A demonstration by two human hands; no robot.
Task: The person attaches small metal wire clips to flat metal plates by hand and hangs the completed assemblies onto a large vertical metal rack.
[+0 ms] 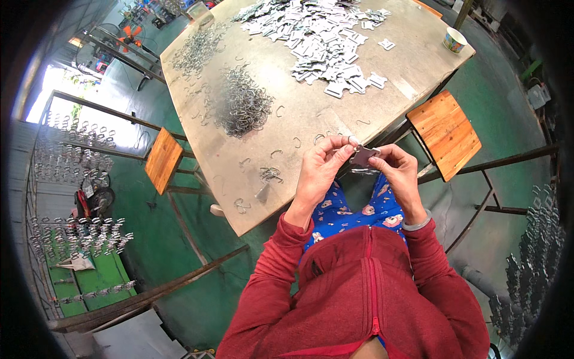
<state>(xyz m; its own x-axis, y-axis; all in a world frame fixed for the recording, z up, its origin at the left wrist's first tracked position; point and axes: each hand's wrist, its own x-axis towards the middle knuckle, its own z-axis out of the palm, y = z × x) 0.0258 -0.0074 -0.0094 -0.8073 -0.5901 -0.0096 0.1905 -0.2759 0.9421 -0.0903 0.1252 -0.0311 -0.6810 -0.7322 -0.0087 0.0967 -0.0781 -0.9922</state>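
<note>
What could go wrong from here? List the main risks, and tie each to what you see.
1. The small dark plate is held only by the fingertips of the left hand and right hand, seemingly past the table edge, so it might slip toward the lap or floor.
2. The loose small hooks near the left forearm could be caught by the sleeve.
3. The paper cup near the corner might get knocked off.

Dark red zip-front jacket (332, 287), long sleeves (266, 263), blue animal-print trousers (336, 213), pale wristband (420, 222)
</note>
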